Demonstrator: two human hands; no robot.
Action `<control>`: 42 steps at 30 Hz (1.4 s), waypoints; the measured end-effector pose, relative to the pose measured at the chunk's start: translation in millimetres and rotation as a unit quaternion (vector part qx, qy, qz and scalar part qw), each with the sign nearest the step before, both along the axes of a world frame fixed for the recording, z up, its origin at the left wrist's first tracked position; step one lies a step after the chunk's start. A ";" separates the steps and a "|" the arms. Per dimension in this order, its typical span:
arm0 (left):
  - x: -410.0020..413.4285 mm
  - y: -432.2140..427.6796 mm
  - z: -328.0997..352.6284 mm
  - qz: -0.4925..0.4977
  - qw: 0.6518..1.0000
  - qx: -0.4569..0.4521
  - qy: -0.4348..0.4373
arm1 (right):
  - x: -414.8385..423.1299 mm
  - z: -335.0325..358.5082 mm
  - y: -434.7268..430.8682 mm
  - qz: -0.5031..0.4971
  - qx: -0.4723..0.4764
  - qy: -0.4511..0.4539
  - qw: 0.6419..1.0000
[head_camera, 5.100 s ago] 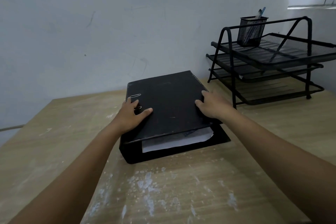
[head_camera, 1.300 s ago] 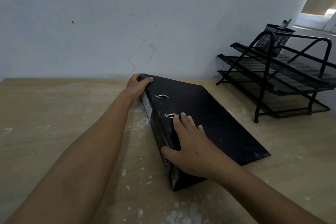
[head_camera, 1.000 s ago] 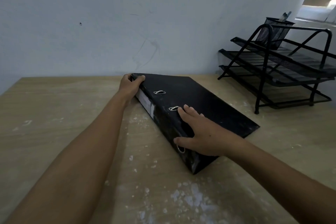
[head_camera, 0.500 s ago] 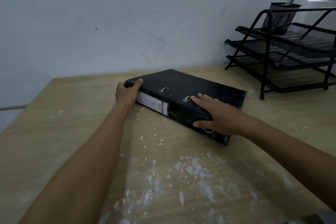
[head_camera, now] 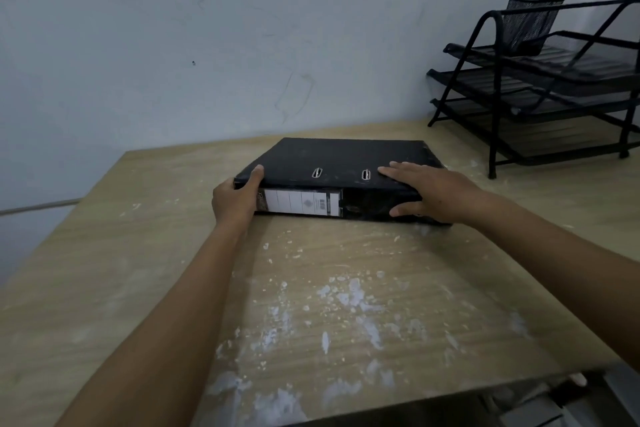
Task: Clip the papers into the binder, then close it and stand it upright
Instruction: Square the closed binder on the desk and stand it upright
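Observation:
A black lever-arch binder (head_camera: 341, 158) lies closed and flat on the wooden table (head_camera: 104, 270), its spine with a white label (head_camera: 301, 203) turned toward me. The papers are hidden inside. My left hand (head_camera: 235, 199) grips the left end of the spine, thumb on the top cover. My right hand (head_camera: 427, 192) holds the right end, fingers flat on the cover and thumb against the spine.
A black three-tier mesh paper tray (head_camera: 547, 87) stands at the back right, with a mesh pen cup (head_camera: 530, 22) on its top tier. A pale wall runs close behind the binder. White flecks spot the table's near part. The table's front edge shows at the bottom right.
The binder has turned on the table from an angled position until its spine faces me squarely. Both hands stayed on its ends and moved with it.

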State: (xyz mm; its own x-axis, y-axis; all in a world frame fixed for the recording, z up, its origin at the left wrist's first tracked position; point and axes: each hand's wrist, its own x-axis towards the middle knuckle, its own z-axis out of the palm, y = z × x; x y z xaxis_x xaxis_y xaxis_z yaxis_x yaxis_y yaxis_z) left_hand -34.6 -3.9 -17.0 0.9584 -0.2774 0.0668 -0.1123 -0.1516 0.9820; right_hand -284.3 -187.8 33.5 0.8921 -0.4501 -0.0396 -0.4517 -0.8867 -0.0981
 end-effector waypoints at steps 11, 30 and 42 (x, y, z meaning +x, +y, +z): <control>-31.4 22.6 12.6 -0.002 0.997 0.061 -0.052 | 4.8 -5.3 -15.9 0.000 -0.026 0.000 1.000; -17.3 -4.2 40.3 -0.241 0.712 0.496 -0.435 | 24.8 -17.4 0.4 0.000 -0.096 -0.030 0.995; -20.5 -7.6 38.0 -0.239 0.735 0.481 -0.414 | 25.7 -17.7 -2.3 0.003 -0.085 -0.046 0.995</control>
State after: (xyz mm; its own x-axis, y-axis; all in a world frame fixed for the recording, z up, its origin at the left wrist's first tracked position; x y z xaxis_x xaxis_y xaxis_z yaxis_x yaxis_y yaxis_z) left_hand -55.1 -11.5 21.0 0.4777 -0.8697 0.1244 -0.8771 -0.4801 0.0120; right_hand -258.6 -190.1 15.7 0.8911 -0.4382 0.1181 -0.4427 -0.8965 0.0137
